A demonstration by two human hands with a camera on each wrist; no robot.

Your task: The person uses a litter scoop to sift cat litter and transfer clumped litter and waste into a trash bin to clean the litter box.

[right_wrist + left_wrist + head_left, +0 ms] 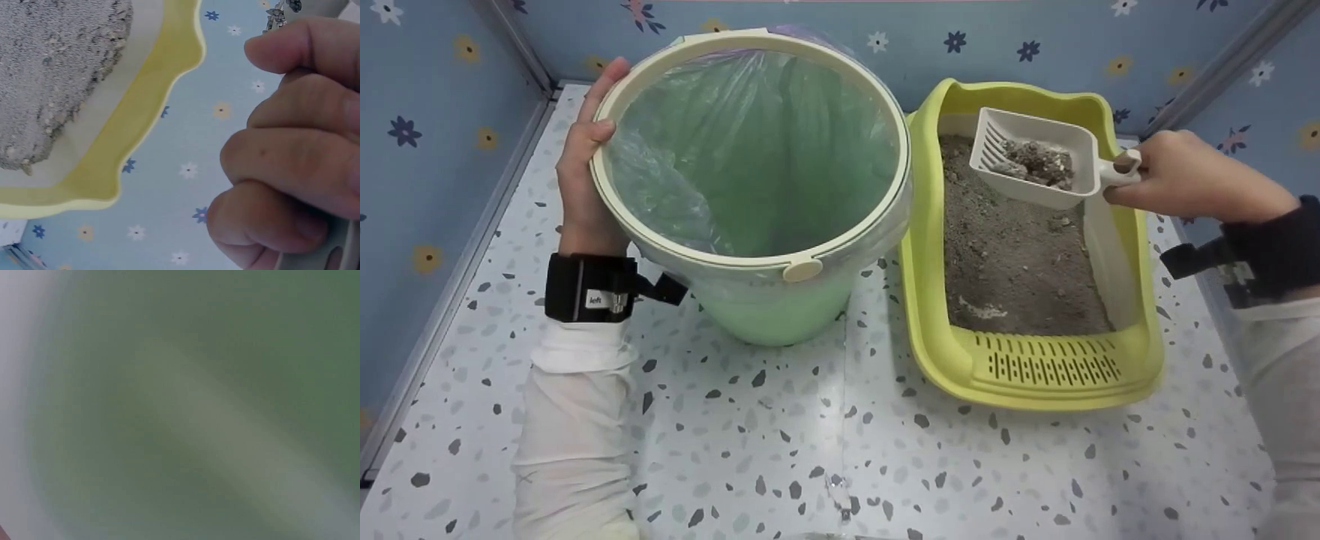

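Downward head view, close wrist views

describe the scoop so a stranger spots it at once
Find the yellow tray of litter, right of the green bin. Over the litter, the right hand holds the scoop. It is whitish, slotted at one end and loaded with clumps, far smaller than tray or bin.

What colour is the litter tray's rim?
The tray's rim is greenish yellow, clearest in the head view.

Bin [776, 316], tray [1046, 366], scoop [1031, 192] — one each
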